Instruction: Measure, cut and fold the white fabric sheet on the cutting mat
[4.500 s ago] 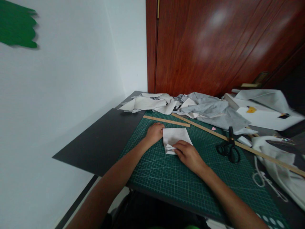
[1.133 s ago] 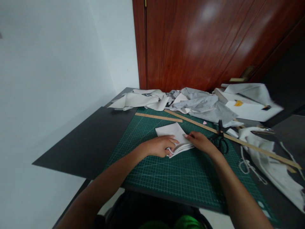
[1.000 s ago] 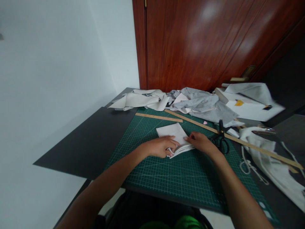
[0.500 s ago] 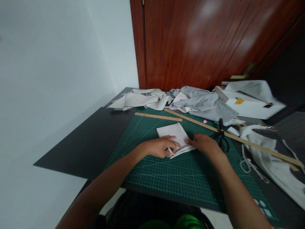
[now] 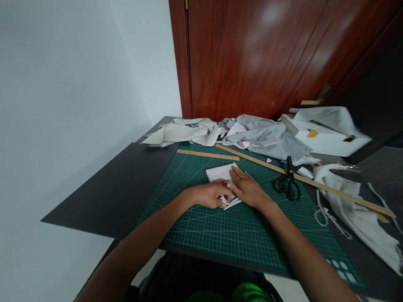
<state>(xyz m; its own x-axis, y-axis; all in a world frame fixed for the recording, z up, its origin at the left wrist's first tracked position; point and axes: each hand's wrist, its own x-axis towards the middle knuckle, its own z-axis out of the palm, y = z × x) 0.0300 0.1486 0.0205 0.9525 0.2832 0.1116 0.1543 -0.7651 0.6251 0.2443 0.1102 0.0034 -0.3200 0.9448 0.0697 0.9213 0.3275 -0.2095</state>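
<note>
A folded piece of white fabric lies on the green cutting mat. At its near left edge my left hand has its fingers curled, pinching a turned-up corner of the fabric. My right hand rests flat over the fabric's right side, fingers stretched out and pointing away from me. The two hands touch near the middle of the piece, so much of its near part is hidden beneath them.
Black scissors lie right of my right hand. A short wooden ruler and a long wooden ruler cross the mat beyond. Grey and white cloth scraps are heaped at the back, beside a white box.
My right hand has shifted from gripping the fabric's right edge to lying flat on top, beside my left hand. The left hand keeps its place at the near corner.
</note>
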